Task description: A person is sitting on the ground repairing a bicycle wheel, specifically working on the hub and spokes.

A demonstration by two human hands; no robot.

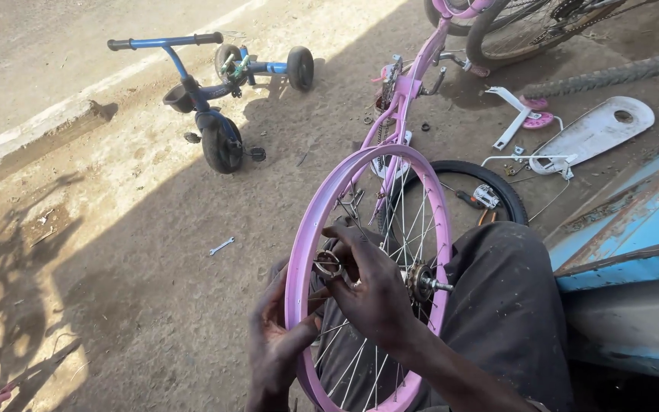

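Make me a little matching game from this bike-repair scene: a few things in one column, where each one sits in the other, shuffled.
Things:
1. pink spoked wheel rim
2. small blue tricycle
3. silver spanner
4. white chain guard

Places:
A. flat on the dirt, left of the rim
B. top right, on the ground
C. held between the left hand and right hand
D. top left, near the kerb

Pairs: 1-C, 2-D, 3-A, 4-B

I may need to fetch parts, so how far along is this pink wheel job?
Done: the pink wheel is off the pink frame, its tyre off on the ground. In hand: left hand steadies the rim, right hand works at the spokes. Left: tyre, white chain guard and other loose parts lie unfitted.
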